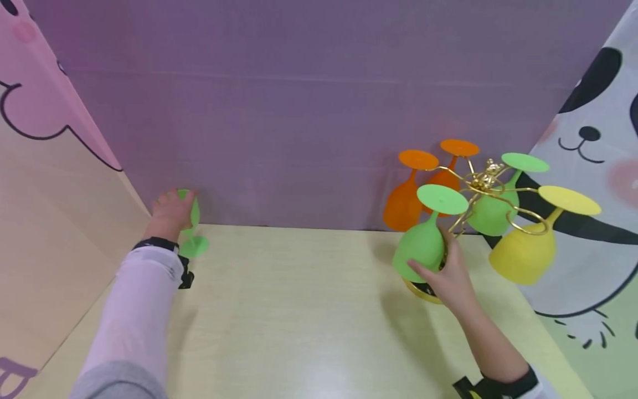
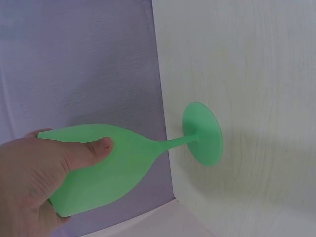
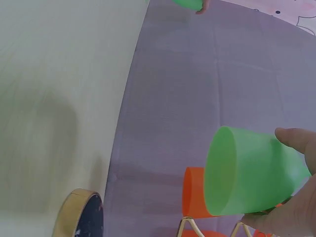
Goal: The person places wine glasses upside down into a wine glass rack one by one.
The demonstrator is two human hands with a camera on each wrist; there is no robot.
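At the far left of the table, my left hand (image 1: 171, 213) grips the bowl of an upright green goblet (image 2: 111, 163). Its round foot (image 2: 203, 134) is at the tabletop; whether it touches is hard to tell. On the right, my right hand (image 1: 452, 274) holds the bowl of another green goblet (image 1: 421, 246), upside down at the gold rack (image 1: 485, 183). That goblet's open rim (image 3: 219, 173) points down toward the table. Around the rack hang two orange goblets (image 1: 402, 205), a further green goblet (image 1: 493, 213) and a yellow goblet (image 1: 525, 255), all inverted.
The rack's round gold-edged base (image 1: 423, 293) stands on the pale wooden table (image 1: 299, 310). A purple cloth wall (image 1: 299, 138) rises along the back edge. Cartoon-printed panels close in the left (image 1: 55, 183) and right (image 1: 593, 183) sides.
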